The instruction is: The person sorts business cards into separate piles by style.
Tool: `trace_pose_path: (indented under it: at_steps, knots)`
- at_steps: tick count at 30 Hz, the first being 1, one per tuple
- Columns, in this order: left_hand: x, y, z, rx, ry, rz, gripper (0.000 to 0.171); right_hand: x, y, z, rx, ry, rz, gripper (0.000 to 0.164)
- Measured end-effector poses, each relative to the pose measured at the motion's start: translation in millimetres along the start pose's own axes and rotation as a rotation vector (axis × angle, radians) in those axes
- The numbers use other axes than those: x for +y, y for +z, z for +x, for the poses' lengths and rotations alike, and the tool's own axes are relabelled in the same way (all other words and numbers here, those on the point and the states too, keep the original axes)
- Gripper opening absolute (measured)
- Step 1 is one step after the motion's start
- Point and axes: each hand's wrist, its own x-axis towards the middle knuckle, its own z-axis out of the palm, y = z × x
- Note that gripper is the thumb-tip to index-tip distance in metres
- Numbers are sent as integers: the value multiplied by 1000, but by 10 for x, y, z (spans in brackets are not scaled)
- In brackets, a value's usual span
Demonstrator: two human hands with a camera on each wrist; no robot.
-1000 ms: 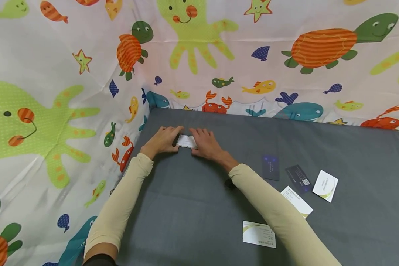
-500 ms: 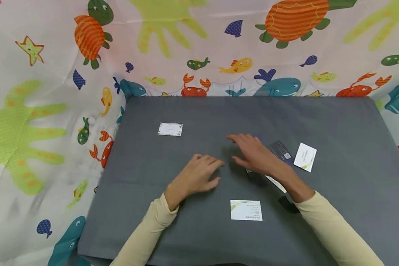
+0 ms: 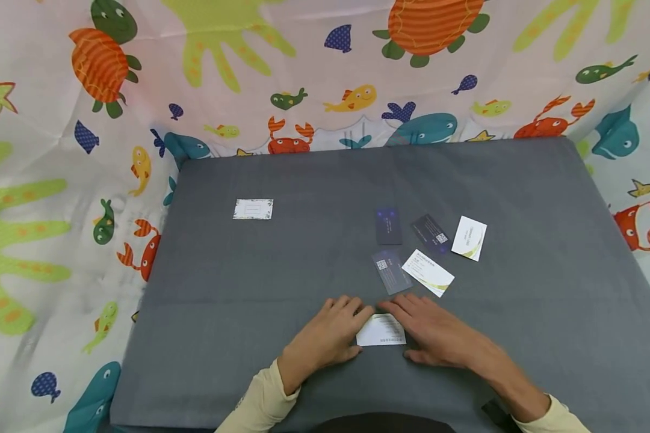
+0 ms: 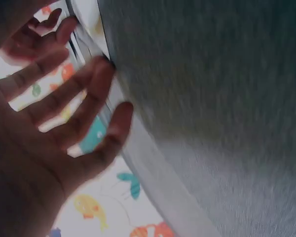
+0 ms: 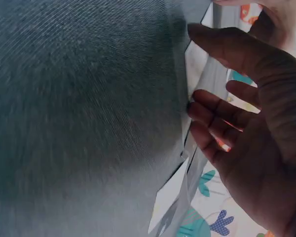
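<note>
A white business card (image 3: 381, 330) lies flat near the front of the grey table, between my two hands. At its left end is my left hand (image 3: 325, 337), fingers loosely bent and the fingertips by the card's upper corner. On the opposite side, my right hand (image 3: 439, 332) has its fingers near the upper right corner and its thumb low by the right edge. The right wrist view shows the fingers (image 5: 214, 118) of that hand relaxed, close to the tabletop. Whether any fingertip touches the card is hard to tell. Neither hand is curled round it.
Behind the hands lie a purple card (image 3: 388, 227), a dark QR-code card (image 3: 432, 233), a greyish QR-code card (image 3: 392, 272) and two white cards (image 3: 428, 272). A floral-bordered card (image 3: 253, 209) is farther left on the grey table (image 3: 211, 337). A sea-animal curtain (image 3: 303, 66) borders the table.
Both hands have let go of the floral-bordered card at the far left and come right and nearer to the white card at the front. The head view has shifted right.
</note>
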Motion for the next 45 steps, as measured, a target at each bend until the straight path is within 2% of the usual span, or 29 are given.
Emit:
trace_pose_path:
  at_steps: [2, 6, 11, 15, 17, 19, 21, 23, 27, 29, 32, 35, 39, 42, 45]
  knots:
    - [-23, 5, 11, -5, 6, -6, 67, -14, 46, 41, -14, -20, -17, 94]
    - [-36, 39, 14, 8, 22, -27, 63, -31, 116, 97, 13, -71, -59, 93]
    - [-34, 101, -16, 88, 39, 3, 65, 2, 149, 130, 45, -110, -64, 97]
    - [-144, 85, -41, 153, 66, 59, 70, 85, 109, 234, 109, -176, -35, 98]
    - [-301, 10, -40, 192, 74, 60, 71, 151, 33, 391, 158, -228, -16, 96]
    - [-531, -109, -28, 235, 84, 47, 70, 229, -71, 622, 191, -278, 3, 93]
    - [-827, -231, 2, 285, 103, 25, 66, 312, -182, 912, 206, -320, 24, 90]
    - [-1158, -341, 44, 319, 123, 15, 63, 388, -278, 1229, 179, -328, 55, 88]
    - [-1814, -454, 146, 334, 116, 21, 60, 514, -384, 1885, 71, -259, 112, 92]
    - [-2094, -458, 181, 321, 74, 11, 60, 564, -381, 2195, 17, -206, 120, 96]
    - [-2419, -405, 236, 283, -1, -56, 61, 656, -326, 2566, -55, -132, 153, 102]
    - [-2630, -309, 297, 243, -59, -144, 62, 774, -238, 2798, -103, -84, 191, 106]
    - [-2800, -213, 386, 210, -94, -214, 61, 918, -129, 2973, -119, -72, 217, 104]
    - [-2891, -199, 442, 192, -99, -227, 60, 981, -93, 3055, -142, -55, 219, 103]
    - [-2953, -260, 484, 182, -101, -236, 59, 1009, -111, 3137, -156, -21, 194, 101]
